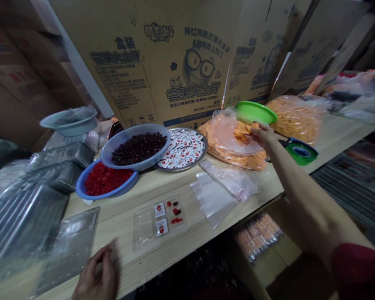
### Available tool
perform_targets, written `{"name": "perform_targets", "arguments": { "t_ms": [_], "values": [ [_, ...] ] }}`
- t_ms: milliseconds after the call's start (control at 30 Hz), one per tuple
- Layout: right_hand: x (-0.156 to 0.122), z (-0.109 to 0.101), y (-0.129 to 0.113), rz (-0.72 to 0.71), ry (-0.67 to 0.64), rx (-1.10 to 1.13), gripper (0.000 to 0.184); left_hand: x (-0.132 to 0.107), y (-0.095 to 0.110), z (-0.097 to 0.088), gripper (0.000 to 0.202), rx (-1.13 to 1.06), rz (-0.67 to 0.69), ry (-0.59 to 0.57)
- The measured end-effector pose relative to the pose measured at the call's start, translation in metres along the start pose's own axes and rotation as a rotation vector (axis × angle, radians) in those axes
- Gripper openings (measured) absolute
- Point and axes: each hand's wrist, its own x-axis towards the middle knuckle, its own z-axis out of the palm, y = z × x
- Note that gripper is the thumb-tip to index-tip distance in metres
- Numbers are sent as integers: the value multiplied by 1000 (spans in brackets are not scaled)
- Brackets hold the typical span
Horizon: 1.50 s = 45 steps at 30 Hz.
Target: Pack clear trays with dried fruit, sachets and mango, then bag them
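My right hand (262, 135) reaches into a clear bag of orange dried fruit pieces (231, 146), its fingers pinching some pieces below a green plastic bowl (255, 112). My left hand (98, 271) is blurred at the near table edge, fingers apart and holding nothing. The closest item to it is a clear compartment tray (158, 221) holding white sachets and red pieces. Farther back stand a grey-blue bowl of dark berries (134, 148), a blue basin of red pieces (106, 183), and a metal tray of white sachets (183, 148).
Stacks of clear plastic trays (25, 221) lie at the left. Flat clear bags (212, 200) rest mid-table, beside a green tape dispenser (301, 152) and a second orange bag (295, 118). Cardboard cartons (150, 54) line the back. The wooden table edge (187, 254) drops off nearby.
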Motion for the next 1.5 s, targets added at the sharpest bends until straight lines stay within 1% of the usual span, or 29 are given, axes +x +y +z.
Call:
{"name": "perform_targets", "arguments": {
  "t_ms": [100,167,200,267,300,367,433,467,533,600,667,800,900,967,1033,1133,1267,1333,1400,1500],
  "values": [
    [-8,-3,-20,192,-34,136,30,-2,5,-3,36,-35,-63,-3],
    [-27,-3,-36,239,-82,242,33,-3,19,-6,37,-73,-131,0],
    [-44,-1,-43,251,-130,303,33,-2,30,-6,37,-111,-156,5],
    [-91,8,-57,266,-244,381,37,1,59,-4,37,-232,-162,7],
    [-122,16,-62,298,-342,472,42,4,76,-2,36,-317,-142,0],
    [-191,38,-70,415,-525,594,49,9,111,5,35,-485,-68,-114],
    [-260,67,-72,571,-697,669,54,15,139,13,43,-622,19,-293],
    [-291,82,-72,650,-755,707,56,16,148,17,50,-689,36,-378],
    [-338,110,-67,774,-807,791,58,19,159,22,60,-820,-2,-505],
    [-365,131,-62,825,-843,827,57,21,158,24,61,-915,-89,-551],
    [-377,145,-59,830,-856,804,58,22,151,23,53,-952,-169,-534],
    [-380,157,-63,824,-827,702,55,23,135,16,41,-1019,-287,-439],
    [-379,163,-64,838,-768,690,54,23,126,12,45,-1147,-340,-423],
    [-381,168,-62,856,-767,693,55,23,120,12,51,-1225,-346,-440],
    [-385,173,-58,869,-783,700,55,23,115,13,51,-1264,-347,-448],
    [-390,182,-50,877,-778,706,56,26,106,18,44,-1252,-393,-419],
    [-386,191,-37,880,-676,667,60,38,90,26,39,-1169,-495,-323],
    [-382,190,-32,860,-662,652,59,44,84,27,38,-1146,-518,-269],
    [-382,188,-28,848,-684,654,58,47,83,29,36,-1149,-527,-218],
    [-390,185,-26,873,-725,660,57,41,93,33,33,-1163,-560,-153]
  ]
}}
